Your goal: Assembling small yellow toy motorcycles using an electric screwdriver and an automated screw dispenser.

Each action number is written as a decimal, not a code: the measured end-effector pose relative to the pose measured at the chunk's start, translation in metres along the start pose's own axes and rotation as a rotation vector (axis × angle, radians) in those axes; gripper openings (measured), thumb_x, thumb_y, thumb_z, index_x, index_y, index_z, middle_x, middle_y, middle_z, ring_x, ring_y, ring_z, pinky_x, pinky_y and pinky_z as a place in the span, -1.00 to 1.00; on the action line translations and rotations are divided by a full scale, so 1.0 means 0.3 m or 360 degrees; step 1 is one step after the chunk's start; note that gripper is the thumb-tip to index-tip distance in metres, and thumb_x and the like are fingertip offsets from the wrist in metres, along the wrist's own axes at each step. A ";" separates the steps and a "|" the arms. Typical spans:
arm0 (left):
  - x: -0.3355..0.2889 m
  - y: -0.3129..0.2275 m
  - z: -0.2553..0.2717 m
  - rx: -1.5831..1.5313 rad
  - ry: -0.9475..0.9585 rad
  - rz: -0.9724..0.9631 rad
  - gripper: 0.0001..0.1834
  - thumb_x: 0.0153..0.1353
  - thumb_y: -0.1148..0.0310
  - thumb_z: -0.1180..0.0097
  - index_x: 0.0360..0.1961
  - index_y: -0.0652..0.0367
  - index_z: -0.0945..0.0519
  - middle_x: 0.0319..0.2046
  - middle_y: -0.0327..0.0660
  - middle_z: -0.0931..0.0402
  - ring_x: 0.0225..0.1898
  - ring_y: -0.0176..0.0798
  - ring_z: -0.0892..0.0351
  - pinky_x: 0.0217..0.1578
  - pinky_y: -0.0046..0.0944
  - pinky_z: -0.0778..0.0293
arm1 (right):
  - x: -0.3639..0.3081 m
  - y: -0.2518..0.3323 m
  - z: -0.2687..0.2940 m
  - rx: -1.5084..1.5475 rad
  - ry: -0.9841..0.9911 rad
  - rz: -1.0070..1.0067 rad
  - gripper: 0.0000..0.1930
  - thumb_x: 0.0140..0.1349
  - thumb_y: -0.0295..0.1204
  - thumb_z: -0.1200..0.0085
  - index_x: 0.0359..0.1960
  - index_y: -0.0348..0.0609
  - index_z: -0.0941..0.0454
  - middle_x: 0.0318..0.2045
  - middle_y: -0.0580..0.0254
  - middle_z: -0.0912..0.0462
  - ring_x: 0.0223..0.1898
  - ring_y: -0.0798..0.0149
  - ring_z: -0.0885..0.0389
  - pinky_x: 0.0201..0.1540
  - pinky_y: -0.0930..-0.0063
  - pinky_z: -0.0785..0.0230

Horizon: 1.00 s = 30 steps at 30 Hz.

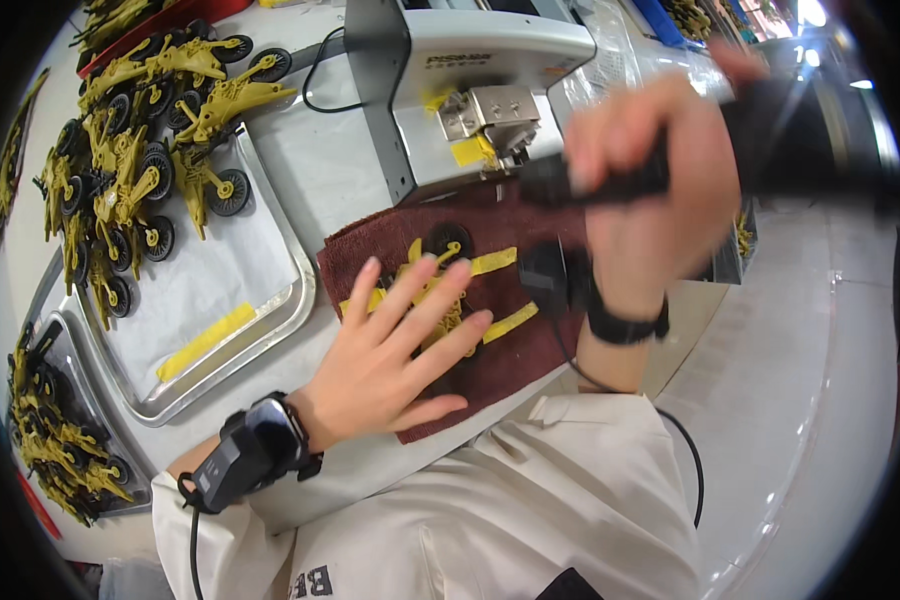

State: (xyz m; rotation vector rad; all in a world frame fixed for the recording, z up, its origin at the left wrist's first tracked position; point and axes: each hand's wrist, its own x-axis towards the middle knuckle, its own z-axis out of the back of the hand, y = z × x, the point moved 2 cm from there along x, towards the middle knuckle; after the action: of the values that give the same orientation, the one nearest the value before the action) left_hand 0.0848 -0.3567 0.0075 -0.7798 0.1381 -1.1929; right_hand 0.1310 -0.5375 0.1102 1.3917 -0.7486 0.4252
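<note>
Yellow toy part (452, 318): on maroon cloth (515, 360), mostly under left hand (370, 365), in front of grey machine (530, 45).
Left-hand fingers: spread apart, laid flat over part; pressing or just hovering, unclear from this angle.
Right-hand (660, 160) fingers: curled tight round dark tool (560, 185); exact grip lost in blur.
Part weight/feel: probably light, stiff plastic; smooth, so perhaps a bit slippery; thin outer bits likely fragile.
Part hold: best by thick middle body, not by black wheel (436, 238) or thin ends.
Yellow strips (510, 322): flat on cloth, beside part; probably soft.
Tool feel: likely rigid and heavier than part; best held round the grip.
Part direction: wheel at far side, away from wearer; long axis seemingly near-to-far, but too covered to be sure.
Tool direction: roughly crosswise, narrow end leftward, near machine's front; long axis about left-right, blurred.
</note>
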 end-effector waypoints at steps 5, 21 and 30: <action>-0.004 0.046 -0.008 0.0181 -0.0190 0.0456 -0.08 -0.16 0.00 -0.30 0.25 0.14 -0.27 0.21 0.05 -0.19 0.25 0.12 -0.14 0.22 0.14 0.00 | -0.185 0.103 0.025 0.0409 0.0294 -0.0004 -0.37 0.29 -0.11 0.19 0.30 -0.11 0.06 -0.52 0.20 -0.42 -0.69 0.29 -0.37 -0.53 0.34 -0.34; -0.012 0.063 -0.027 0.0278 -0.0313 0.0547 -0.04 -0.19 -0.25 -0.22 0.20 0.12 -0.34 0.10 -0.01 -0.27 0.13 0.07 -0.24 0.07 0.03 -0.10 | -0.221 -0.010 -0.019 0.0163 0.0305 -0.0290 -0.40 0.28 -0.13 0.07 0.20 -0.10 0.05 -0.52 0.21 -0.45 -0.68 0.29 -0.42 -0.50 0.35 -0.38; -0.016 0.051 -0.036 0.0206 -0.0333 0.0593 -0.13 -0.14 -0.04 -0.28 0.21 0.11 -0.33 0.12 -0.01 -0.26 0.15 0.09 -0.21 0.08 0.03 -0.08 | -0.115 0.035 0.032 0.0342 0.0357 -0.0051 -0.46 0.29 -0.01 0.15 0.14 -0.10 -0.18 -0.58 0.33 -0.40 -0.70 0.35 -0.32 -0.53 0.39 -0.31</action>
State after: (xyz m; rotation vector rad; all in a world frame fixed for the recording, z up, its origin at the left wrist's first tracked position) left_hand 0.0897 -0.3554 -0.0113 -0.7231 0.0302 -0.7557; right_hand 0.0976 -0.5398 0.0939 1.5238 -0.5076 0.6400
